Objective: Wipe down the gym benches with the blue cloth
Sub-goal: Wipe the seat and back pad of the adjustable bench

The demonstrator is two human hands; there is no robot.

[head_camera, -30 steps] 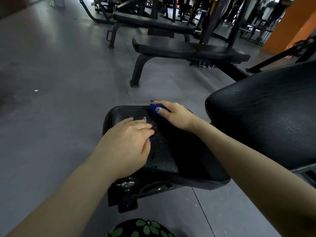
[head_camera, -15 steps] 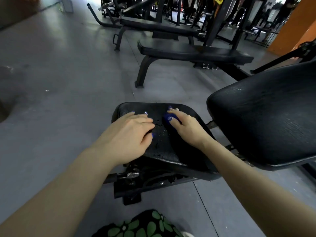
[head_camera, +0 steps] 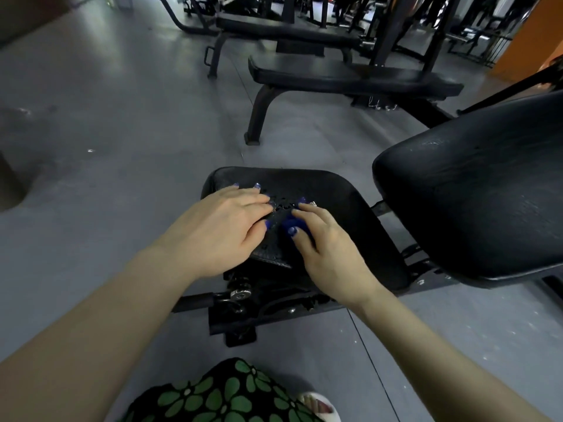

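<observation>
A black seat pad (head_camera: 335, 190) of an adjustable gym bench lies just in front of me, with water droplets on its middle. My right hand (head_camera: 329, 251) grips a small blue cloth (head_camera: 286, 223) and presses it onto the seat's centre; most of the cloth is hidden under the fingers. My left hand (head_camera: 219, 229) rests flat on the left half of the seat, fingers straight, its fingertips close to the cloth. The bench's tilted black backrest (head_camera: 475, 184) rises at the right.
A flat black bench (head_camera: 350, 76) stands behind on the grey floor, with another bench (head_camera: 283, 28) and racks beyond it. The seat's metal frame and adjusting knob (head_camera: 240, 295) sit below my hands. An orange wall (head_camera: 536, 35) is at the far right.
My right hand has drawn the blue cloth from the seat's far edge back toward me to the middle. My left hand has stayed on the seat's left side.
</observation>
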